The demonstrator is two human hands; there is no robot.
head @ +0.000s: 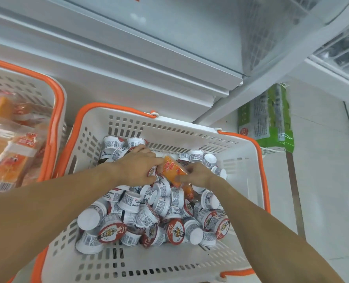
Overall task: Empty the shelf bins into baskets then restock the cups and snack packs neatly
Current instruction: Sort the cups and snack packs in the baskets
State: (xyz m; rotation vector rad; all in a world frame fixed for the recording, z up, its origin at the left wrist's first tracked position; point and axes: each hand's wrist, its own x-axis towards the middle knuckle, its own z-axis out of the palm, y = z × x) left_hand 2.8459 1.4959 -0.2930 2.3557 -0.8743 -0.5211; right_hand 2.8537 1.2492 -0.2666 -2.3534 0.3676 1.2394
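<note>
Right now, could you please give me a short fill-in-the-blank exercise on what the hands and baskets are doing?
1. Both hands meet on an ____ snack pack lying on the cups.
2. The cups fill the white basket with ____ handles.
3. The second basket, holding snack packs, stands to the ____ of the cup basket.
4. A ____ package stands on the floor by the shelf.

Missing words: orange; orange; left; green

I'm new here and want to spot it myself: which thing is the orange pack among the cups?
Find the nearer basket, full of small white cups. Both hands meet at its far end on the orange pack, the only flat orange thing among them.
</note>
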